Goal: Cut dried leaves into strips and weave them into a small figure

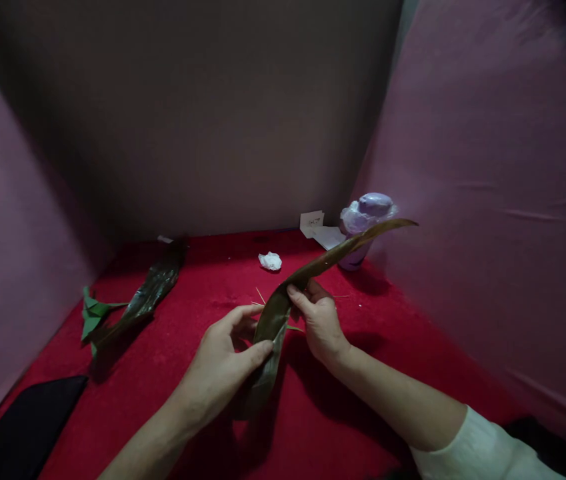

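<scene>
A long dark green leaf [307, 270] is held up over the red cloth, its narrow tip reaching to the upper right and its broad end hanging low. My left hand [230, 360] grips the lower part, thumb on the near face and fingers behind. Higher up, my right hand [319, 320] pinches the leaf's edge between thumb and fingers. The leaf bends between the two hands. Thin straw-like strands [259, 295] show just behind the leaf.
Several more dark leaves [155, 283] lie at the left beside a folded green piece [93, 312]. A crumpled white tissue [270, 261], a small white card [311, 223] and a purple plastic-wrapped container [375, 205] stand farther back. A black flat object [27, 423] lies front left. Pink walls flank the red cloth [203, 267].
</scene>
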### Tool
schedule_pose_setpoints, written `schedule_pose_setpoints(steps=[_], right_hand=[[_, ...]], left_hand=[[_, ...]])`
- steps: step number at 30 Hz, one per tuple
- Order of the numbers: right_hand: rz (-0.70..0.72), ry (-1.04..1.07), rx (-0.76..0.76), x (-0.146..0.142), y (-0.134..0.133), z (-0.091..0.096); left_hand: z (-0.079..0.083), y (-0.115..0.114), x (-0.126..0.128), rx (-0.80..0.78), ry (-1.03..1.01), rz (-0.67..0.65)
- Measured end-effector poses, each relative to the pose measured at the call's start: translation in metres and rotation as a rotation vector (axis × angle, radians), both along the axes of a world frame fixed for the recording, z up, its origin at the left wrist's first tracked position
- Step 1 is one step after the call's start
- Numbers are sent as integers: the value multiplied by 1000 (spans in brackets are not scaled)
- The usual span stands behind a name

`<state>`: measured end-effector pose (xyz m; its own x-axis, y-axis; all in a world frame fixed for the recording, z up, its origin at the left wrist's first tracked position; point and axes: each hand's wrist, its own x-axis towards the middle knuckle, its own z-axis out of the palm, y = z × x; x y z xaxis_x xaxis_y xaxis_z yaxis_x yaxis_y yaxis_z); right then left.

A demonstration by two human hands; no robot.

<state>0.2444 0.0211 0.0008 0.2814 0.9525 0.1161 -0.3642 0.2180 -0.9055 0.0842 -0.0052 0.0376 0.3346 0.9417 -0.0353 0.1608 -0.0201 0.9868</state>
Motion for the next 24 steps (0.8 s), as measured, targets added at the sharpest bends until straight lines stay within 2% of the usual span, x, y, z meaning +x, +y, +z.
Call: schedule_pose_setpoints(steps=[6,8,10,13,15,20,24], right_hand=[[120,198,46,0,-9,11],[175,289,32,1,-11,14],[241,332,30,1,-13,17],[351,314,52,0,-16,18],[404,285,54,-1,-18,18],[462,273,31,-3,-20,14],[530,274,-67,-4,-17,6]], left_hand=[[25,-12,-7,57,60,-63],[32,-16,-14,159,168,-71],[34,-20,-20,320,361,-41],[32,-26,-27,562,652,140],[28,-30,-28,652,737,233],[19,-34,-24,647,653,237],[16,-30,-28,676,654,251]])
